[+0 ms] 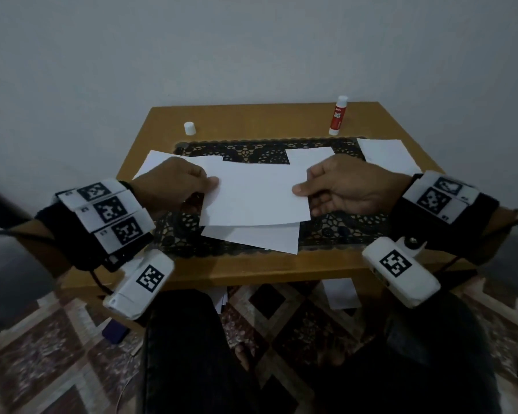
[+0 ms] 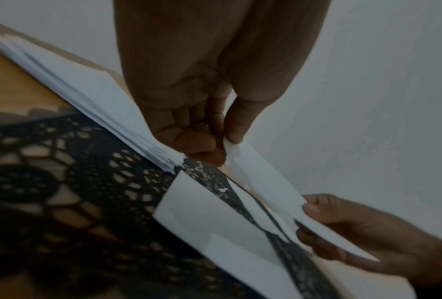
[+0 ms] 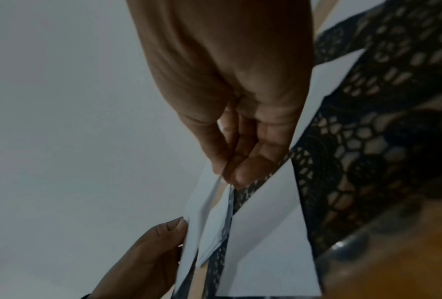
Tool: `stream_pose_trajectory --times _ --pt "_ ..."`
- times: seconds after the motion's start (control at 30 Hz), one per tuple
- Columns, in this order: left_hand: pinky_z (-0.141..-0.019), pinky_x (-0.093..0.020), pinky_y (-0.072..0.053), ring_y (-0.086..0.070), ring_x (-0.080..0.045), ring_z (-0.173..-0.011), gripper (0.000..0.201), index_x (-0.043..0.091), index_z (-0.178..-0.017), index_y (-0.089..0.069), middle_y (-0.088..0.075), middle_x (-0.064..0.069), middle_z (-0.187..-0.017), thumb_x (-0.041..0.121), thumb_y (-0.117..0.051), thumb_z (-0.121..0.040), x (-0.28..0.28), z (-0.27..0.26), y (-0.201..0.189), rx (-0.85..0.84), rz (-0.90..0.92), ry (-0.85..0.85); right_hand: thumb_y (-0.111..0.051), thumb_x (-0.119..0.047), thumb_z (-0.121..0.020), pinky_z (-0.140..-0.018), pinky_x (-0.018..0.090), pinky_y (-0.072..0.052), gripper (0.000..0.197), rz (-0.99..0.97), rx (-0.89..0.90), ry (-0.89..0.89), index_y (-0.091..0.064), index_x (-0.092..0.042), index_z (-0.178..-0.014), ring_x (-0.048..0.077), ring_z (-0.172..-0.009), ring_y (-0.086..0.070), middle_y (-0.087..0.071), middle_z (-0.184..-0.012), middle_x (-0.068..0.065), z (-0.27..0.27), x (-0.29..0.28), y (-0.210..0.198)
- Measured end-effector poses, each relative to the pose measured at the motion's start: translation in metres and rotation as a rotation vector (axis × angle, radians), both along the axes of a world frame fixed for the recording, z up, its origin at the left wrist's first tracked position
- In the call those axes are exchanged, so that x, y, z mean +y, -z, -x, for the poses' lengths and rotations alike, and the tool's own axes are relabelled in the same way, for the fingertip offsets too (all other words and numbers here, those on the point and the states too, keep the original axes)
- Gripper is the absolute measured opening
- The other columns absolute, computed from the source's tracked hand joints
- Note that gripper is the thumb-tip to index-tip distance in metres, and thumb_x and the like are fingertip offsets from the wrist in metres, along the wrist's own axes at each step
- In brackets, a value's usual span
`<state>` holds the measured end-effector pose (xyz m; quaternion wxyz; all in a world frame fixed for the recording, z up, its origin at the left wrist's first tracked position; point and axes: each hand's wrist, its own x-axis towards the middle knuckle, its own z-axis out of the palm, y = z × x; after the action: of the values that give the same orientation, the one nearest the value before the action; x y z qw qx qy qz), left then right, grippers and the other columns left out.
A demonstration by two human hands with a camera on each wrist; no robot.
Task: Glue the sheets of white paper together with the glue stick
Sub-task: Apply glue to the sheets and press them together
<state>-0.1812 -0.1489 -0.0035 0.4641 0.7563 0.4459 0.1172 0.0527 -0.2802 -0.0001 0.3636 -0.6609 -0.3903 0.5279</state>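
Both hands hold one white sheet (image 1: 254,191) level above the table, over another sheet (image 1: 257,237) that lies on the black lace mat (image 1: 341,228). My left hand (image 1: 210,183) pinches its left edge between thumb and fingers, and my right hand (image 1: 301,189) pinches its right edge. In the left wrist view the left hand (image 2: 223,145) pinches the held sheet (image 2: 263,182); in the right wrist view the right hand (image 3: 222,174) pinches the held sheet (image 3: 197,220). The glue stick (image 1: 338,115) stands upright and uncapped at the table's back right. Its white cap (image 1: 189,128) sits at the back left.
A stack of white sheets (image 1: 153,162) lies at the table's left, behind my left hand. More sheets lie at the right (image 1: 386,155) and behind the right hand (image 1: 308,155). The wooden table (image 1: 251,270) stands against a plain wall. Papers lie on the patterned floor (image 1: 340,292).
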Motion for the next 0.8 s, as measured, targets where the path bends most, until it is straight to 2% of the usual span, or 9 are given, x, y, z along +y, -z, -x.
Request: stream_pose_trajectory --times 0.03,0.07,0.13,0.2,0.33,0.43,0.8 --pt "-0.063 -0.029 -0.041 -0.051 -0.014 -0.051 0.04 0.004 -0.058 -0.053 -0.056 -0.004 -0.054 0.024 -0.059 -0.093 0.001 -0.001 0.002 0.077 -0.085 0.02 -0.07 -0.01 -0.084 -0.055 0.025 -0.055 0.016 0.011 -0.025 -0.001 -0.061 -0.002 -0.073 0.019 -0.062 -0.062 -0.067 -0.073 0.013 -0.001 -0.001 0.003" --pt "-0.058 -0.024 -0.038 -0.048 -0.01 -0.047 0.04 0.009 -0.058 -0.053 -0.054 0.002 -0.049 0.028 -0.058 -0.093 0.001 -0.002 0.003 0.159 -0.174 0.043 -0.07 -0.013 -0.085 -0.052 0.024 -0.052 0.019 0.019 -0.07 -0.014 -0.062 -0.002 -0.071 0.017 -0.057 -0.061 -0.066 -0.069 0.013 -0.001 -0.002 0.006" --pt "-0.053 -0.024 -0.032 -0.047 -0.009 -0.052 0.037 0.013 -0.062 -0.055 -0.054 0.002 -0.056 0.034 -0.057 -0.093 0.004 -0.006 0.006 0.296 -0.317 0.101 -0.071 -0.02 -0.086 -0.048 0.022 -0.048 0.024 0.024 -0.187 -0.053 -0.064 -0.001 -0.073 0.017 -0.054 -0.06 -0.066 -0.066 0.012 0.002 -0.004 0.01" --pt "-0.053 -0.026 -0.03 -0.045 -0.012 -0.058 0.036 0.015 -0.064 -0.054 -0.053 0.0 -0.063 0.036 -0.057 -0.093 0.007 -0.01 0.009 0.373 -0.37 0.139 -0.072 -0.024 -0.086 -0.043 0.02 -0.044 0.027 0.019 -0.304 -0.076 -0.065 -0.002 -0.072 0.017 -0.052 -0.061 -0.067 -0.064 0.011 0.004 -0.004 0.016" --pt "-0.054 -0.024 -0.03 -0.044 -0.01 -0.062 0.036 0.019 -0.062 -0.051 -0.051 0.003 -0.068 0.037 -0.057 -0.092 0.01 -0.015 0.019 0.441 -0.429 0.178 -0.073 -0.026 -0.086 -0.041 0.02 -0.043 0.03 0.014 -0.433 -0.086 -0.062 -0.003 -0.068 0.017 -0.052 -0.063 -0.068 -0.063 0.01 0.007 -0.003 0.027" --pt "-0.054 -0.024 -0.03 -0.044 -0.011 -0.061 0.037 0.017 -0.061 -0.049 -0.052 0.001 -0.068 0.036 -0.058 -0.092 0.011 -0.019 0.025 0.472 -0.472 0.191 -0.073 -0.026 -0.085 -0.043 0.02 -0.044 0.031 0.015 -0.485 -0.077 -0.061 -0.005 -0.065 0.016 -0.052 -0.063 -0.069 -0.062 0.008 0.007 -0.001 0.032" --pt "-0.054 -0.025 -0.031 -0.044 -0.013 -0.061 0.037 0.015 -0.062 -0.049 -0.052 0.0 -0.068 0.034 -0.061 -0.09 0.013 -0.021 0.029 0.499 -0.505 0.211 -0.075 -0.026 -0.083 -0.044 0.02 -0.046 0.03 0.009 -0.594 -0.072 -0.062 -0.006 -0.064 0.014 -0.049 -0.063 -0.069 -0.06 0.007 0.01 0.0 0.038"
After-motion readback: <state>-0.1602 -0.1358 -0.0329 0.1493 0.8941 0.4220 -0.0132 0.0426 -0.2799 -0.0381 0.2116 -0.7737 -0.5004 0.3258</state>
